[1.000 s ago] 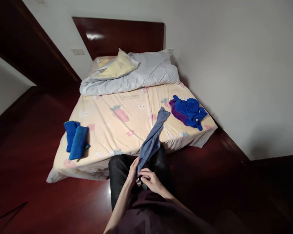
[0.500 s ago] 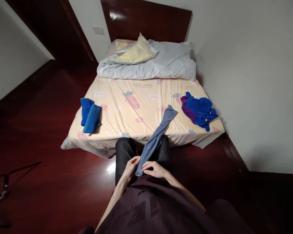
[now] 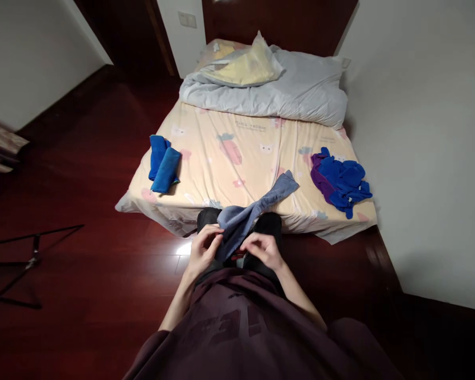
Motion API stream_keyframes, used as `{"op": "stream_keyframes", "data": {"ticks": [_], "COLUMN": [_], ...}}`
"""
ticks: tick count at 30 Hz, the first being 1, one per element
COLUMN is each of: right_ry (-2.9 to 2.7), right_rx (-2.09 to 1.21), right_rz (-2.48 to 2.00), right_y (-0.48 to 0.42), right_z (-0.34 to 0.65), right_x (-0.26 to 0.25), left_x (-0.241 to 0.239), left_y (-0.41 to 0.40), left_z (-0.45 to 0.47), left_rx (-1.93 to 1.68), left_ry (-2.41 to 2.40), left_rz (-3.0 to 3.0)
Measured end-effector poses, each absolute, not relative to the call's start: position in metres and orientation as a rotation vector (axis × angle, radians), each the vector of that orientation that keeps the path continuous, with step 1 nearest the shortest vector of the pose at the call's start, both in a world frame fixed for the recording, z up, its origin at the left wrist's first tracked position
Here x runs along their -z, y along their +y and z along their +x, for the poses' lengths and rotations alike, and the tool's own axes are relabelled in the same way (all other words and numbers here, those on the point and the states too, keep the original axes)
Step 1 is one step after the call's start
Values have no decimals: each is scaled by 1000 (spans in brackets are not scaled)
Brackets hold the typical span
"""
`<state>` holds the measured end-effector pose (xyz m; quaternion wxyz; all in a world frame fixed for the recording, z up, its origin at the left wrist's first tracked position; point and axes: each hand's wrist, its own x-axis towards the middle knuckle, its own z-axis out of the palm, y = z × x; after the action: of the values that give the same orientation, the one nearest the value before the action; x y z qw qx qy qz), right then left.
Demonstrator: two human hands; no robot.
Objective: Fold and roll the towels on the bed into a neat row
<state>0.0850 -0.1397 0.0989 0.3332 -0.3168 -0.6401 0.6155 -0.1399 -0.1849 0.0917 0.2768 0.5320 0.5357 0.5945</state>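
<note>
A blue-grey towel runs from the bed's front edge down over my knees, its far end narrow and its near end partly spread. My left hand pinches the left edge of that near end between thumb and fingers. Close to the towel's right edge, the thumb and fingertips of my right hand are drawn together. Whether cloth lies between them cannot be made out.
On the patterned bed sheet, rolled blue towels lie at left and a crumpled blue and purple cloth pile at right. A grey quilt fills the far end. Black stand legs are on the floor at left.
The towel's near end has widened to the left and moved forward. My hands are farther apart and farther from my body. The view has shifted, with the bed now more to the right.
</note>
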Motion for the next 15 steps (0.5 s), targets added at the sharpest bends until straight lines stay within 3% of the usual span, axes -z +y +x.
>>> {"op": "stream_keyframes", "data": {"ticks": [4, 7, 15], "right_ry": [-1766, -2057, -2464], "right_rx": [-1274, -1275, -2257], "right_rz": [-849, -773, -414], "right_y": [-76, -30, -9], "right_z": [80, 67, 38], "right_x": [-122, -111, -50], "left_x": [-119, -135, -143], "left_y": [-183, -187, -212], "left_z": [-150, -153, -162], "left_rx": [-1563, -1499, -1495], "left_ry": [1362, 1290, 1190], "left_rz": [1659, 1767, 1824]}}
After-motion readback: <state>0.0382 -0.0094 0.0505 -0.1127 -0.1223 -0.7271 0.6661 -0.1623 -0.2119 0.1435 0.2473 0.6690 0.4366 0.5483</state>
